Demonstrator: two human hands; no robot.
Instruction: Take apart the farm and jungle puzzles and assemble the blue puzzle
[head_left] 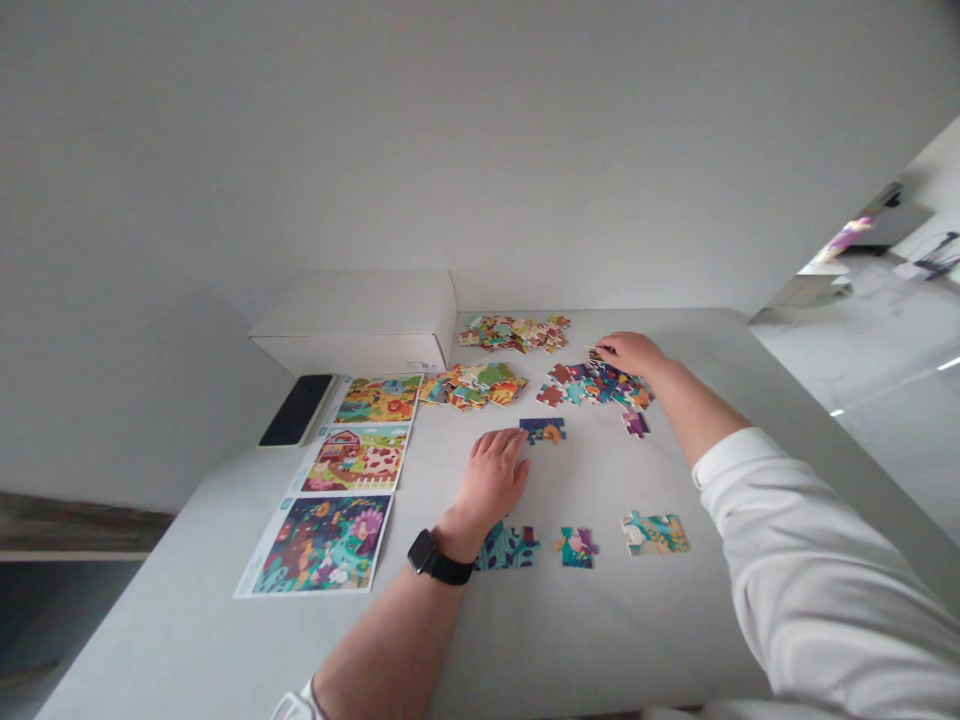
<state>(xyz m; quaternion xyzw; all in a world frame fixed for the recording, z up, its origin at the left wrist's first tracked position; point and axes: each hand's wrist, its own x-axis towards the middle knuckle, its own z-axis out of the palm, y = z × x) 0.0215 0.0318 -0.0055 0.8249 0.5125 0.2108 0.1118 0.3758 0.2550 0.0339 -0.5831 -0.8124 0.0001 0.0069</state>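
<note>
Head view shows two bare hands over a pale table [600, 640] strewn with jigsaw pieces. The left hand [491, 470], with a black smartwatch [438, 559] on its wrist, lies loosely spread, gripping nothing visible, its fingertips at the left edge of a night-blue puzzle section [547, 431]. The right hand [628, 352] reaches to the far edge of the dark puzzle heap [576, 388]; a piece shows at its fingertips, but whether it is pinched I cannot tell. One purple piece [635, 425] lies at that heap's near side. Nearer the person sit, left to right, a teal leaf-patterned section [510, 549], a teal-and-purple section [576, 548] and a teal-and-yellow section [660, 533], set apart. Left stand the lion picture [379, 400], barn picture [356, 460] and night-forest picture [322, 545], beside a smartphone [296, 410].
</note>
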